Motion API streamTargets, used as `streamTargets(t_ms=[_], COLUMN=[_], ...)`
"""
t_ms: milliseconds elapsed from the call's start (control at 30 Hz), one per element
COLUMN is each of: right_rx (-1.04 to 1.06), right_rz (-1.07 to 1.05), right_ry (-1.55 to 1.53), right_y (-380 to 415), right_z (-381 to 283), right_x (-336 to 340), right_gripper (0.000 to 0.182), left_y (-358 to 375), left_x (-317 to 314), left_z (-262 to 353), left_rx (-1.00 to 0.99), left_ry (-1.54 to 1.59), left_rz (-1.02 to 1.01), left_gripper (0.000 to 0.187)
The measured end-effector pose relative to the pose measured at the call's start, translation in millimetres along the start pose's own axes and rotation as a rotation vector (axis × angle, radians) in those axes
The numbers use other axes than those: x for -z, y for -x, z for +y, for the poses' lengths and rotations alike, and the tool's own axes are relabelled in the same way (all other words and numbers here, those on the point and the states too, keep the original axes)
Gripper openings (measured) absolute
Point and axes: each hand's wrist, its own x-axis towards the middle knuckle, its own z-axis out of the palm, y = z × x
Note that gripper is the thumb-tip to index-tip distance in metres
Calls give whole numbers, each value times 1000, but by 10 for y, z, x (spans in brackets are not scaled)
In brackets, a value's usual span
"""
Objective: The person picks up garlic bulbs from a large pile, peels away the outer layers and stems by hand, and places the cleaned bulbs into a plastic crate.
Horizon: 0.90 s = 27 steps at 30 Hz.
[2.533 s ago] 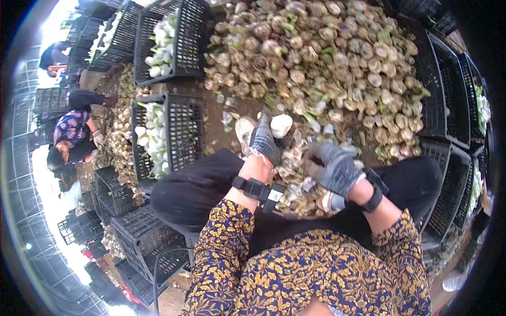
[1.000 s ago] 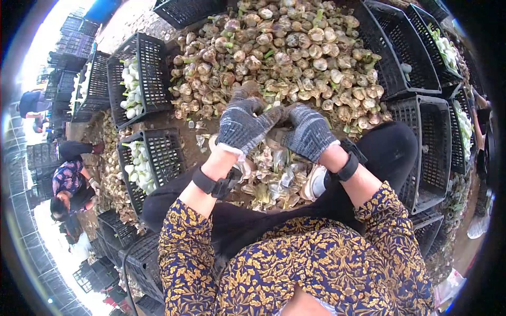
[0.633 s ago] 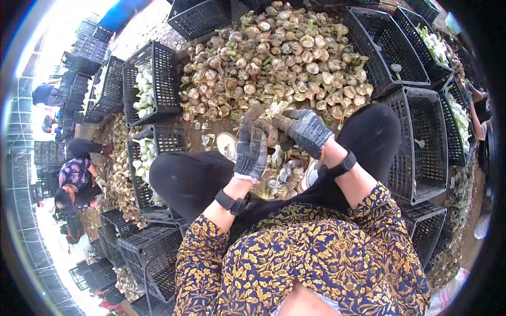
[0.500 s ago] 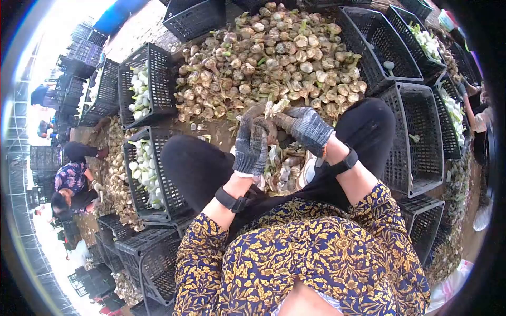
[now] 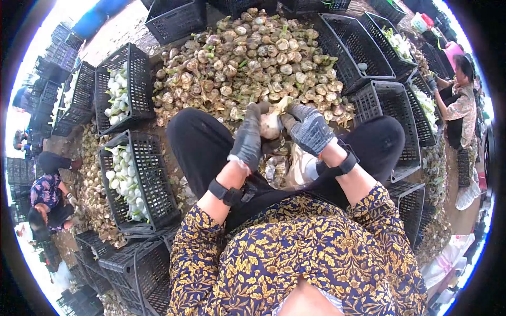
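A garlic bulb (image 5: 271,127), whitish with a short pale stem pointing up and to the right, sits between my two hands. My left hand (image 5: 250,135), in a dirty grey knit glove, is closed on the bulb's left side. My right hand (image 5: 310,129), gloved likewise, has its fingers closed against the bulb's right side near the stem. Just beyond my hands lies a large heap of unpeeled garlic bulbs (image 5: 253,66) with brown, soiled skins. Loose skins (image 5: 275,169) lie on the ground between my legs.
Black crates with white peeled garlic stand at left, a near one (image 5: 138,181) and a farther one (image 5: 125,87). More black crates (image 5: 358,50) line the right. One person (image 5: 47,192) works at far left, another (image 5: 459,105) at far right.
The view has shifted toward the right, bringing more of the person at right into sight. My hands have turned, and the whitish bulb now shows plainly between them.
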Motion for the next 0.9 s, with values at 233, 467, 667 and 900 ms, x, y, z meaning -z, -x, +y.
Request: streamTargets(t_ms=[233,467,667,900], right_rx=[-494,-542,-316,-529], right_rz=[-140,-117,-37,96], right_ry=[-224,-718,-242,-654], right_y=[-140,-178,-217,-165], right_z=[-15,194,361,626], right_x=[-39,-80,-80,-266], right_gripper=[25,25,32,28], left_y=[-147,-57,-349,-386], left_x=[66,-50,1,108], left_z=[-260,86,-353,-254], left_rx=[-768,174,-206,213], left_ry=[-719,420,-263,334], left_rz=[185,-176,212,-69], left_gripper=[53,37,36,31])
